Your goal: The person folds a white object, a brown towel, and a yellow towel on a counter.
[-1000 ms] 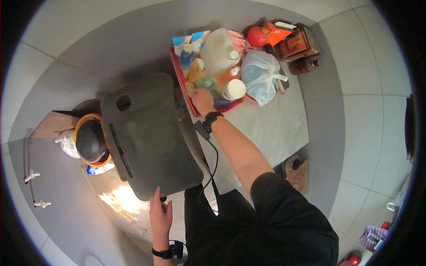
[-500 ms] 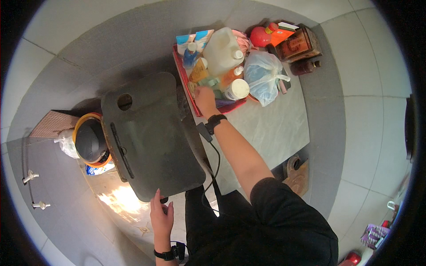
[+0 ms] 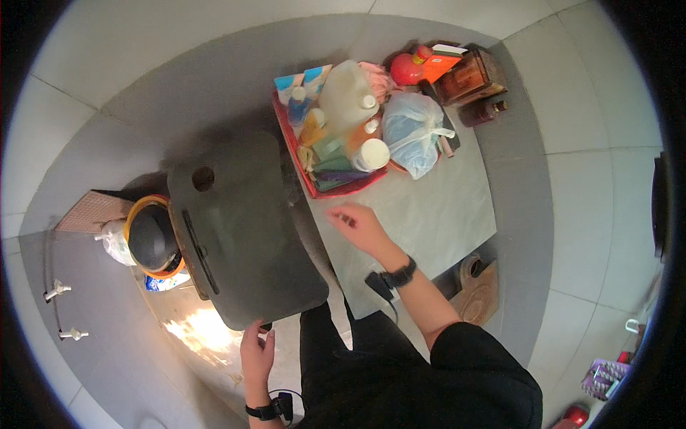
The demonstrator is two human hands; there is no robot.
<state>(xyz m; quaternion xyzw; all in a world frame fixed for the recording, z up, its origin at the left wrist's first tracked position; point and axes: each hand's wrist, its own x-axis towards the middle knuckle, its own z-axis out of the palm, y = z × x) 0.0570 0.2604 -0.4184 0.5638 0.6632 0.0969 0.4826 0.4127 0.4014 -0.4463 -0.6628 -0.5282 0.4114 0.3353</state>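
Observation:
My right hand (image 3: 357, 227) is over the pale marbled tabletop (image 3: 429, 222), just in front of the red tray (image 3: 351, 188). Its fingers are curled inward; whatever they hold, if anything, is too small to make out. Cloths (image 3: 334, 174), a white-lidded tub (image 3: 372, 154), an orange pump bottle (image 3: 363, 137) and a large translucent jug (image 3: 348, 93) fill the tray. My left hand (image 3: 257, 354) is at the near edge of a dark grey board (image 3: 250, 229) with a round hole and a slot. Its fingers are apart, the tips by that edge.
A tied plastic bag (image 3: 413, 132) sits right of the tray. Behind it are a red round container (image 3: 406, 70), a wooden box (image 3: 469, 77) and a dark bottle (image 3: 481, 111). An orange-rimmed bucket (image 3: 128, 222) stands left of the board. Two taps (image 3: 57, 289) project from the left wall.
My right hand has come out of the red tray and moved toward me, over the tabletop. The left hand has stayed nearly in place by the board's edge.

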